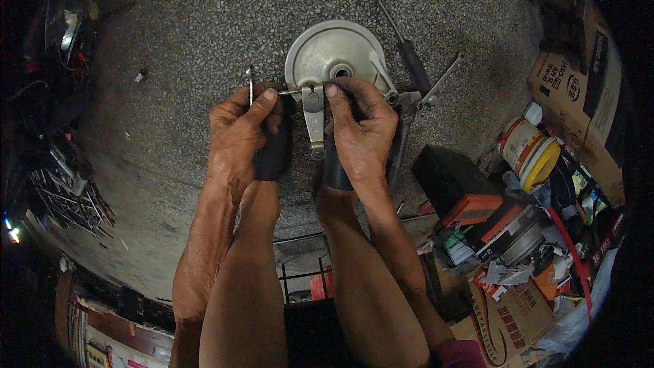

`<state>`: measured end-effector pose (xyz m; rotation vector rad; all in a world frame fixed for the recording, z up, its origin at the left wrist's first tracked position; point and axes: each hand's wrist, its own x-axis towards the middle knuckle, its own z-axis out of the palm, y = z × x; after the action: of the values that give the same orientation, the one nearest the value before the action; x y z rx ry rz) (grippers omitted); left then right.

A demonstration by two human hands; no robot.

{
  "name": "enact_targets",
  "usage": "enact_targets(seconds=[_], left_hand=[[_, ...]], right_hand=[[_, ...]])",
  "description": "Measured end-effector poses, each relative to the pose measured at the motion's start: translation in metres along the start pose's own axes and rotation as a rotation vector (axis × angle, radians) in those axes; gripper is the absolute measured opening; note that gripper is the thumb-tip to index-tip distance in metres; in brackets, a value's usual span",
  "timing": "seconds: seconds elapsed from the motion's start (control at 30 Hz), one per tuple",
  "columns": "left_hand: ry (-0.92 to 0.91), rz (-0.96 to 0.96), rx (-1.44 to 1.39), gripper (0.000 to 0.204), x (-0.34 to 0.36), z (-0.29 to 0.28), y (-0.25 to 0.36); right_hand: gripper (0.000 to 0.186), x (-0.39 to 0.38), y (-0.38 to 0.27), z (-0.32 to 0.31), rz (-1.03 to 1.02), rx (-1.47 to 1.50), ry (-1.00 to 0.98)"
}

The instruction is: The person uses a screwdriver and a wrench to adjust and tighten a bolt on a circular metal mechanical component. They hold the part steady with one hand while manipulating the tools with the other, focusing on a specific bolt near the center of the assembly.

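Note:
A round silver drum brake plate (310, 48) lies on the floor just beyond my hands. In front of its near rim I see a silver brake lever arm (314, 119), pointing toward me. My left hand (235, 129) is closed round a slim metal wrench (251, 88), which sticks up past the fingers. A thin bolt-like rod (290, 93) runs from its fingertips to the top of the arm. Pinched against the arm's upper right side are the thumb and fingers of my right hand (364, 129); the fingers' undersides are hidden.
Beyond my right hand lie a long screwdriver (413, 65) and a small metal lever (444, 82) on the speckled floor (204, 27). At right are a dark box (453, 177), a tub with a yellow rim (541, 163) and cardboard boxes (572, 88). Metal rods (71, 197) are piled at left.

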<state>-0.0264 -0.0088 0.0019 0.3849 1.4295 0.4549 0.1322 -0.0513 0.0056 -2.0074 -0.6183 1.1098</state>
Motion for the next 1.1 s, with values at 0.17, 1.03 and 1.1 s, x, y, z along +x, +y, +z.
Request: enact_targets(seconds=[0.17,1.03,1.1], left_hand=[[0.017,-0.022,0.035,0.014,-0.001,0.003,0.004],[0.034,0.028,-0.001,0.016,-0.007,0.007,0.004],[0.051,-0.004,0.012,0.016,-0.007,0.008,0.005]], right_hand=[[0.016,0.001,0.005,0.001,-0.036,-0.007,0.027],[0.016,0.0,0.005,0.0,0.009,0.008,-0.004],[0.016,0.001,0.008,0.0,-0.043,-0.027,0.006]])
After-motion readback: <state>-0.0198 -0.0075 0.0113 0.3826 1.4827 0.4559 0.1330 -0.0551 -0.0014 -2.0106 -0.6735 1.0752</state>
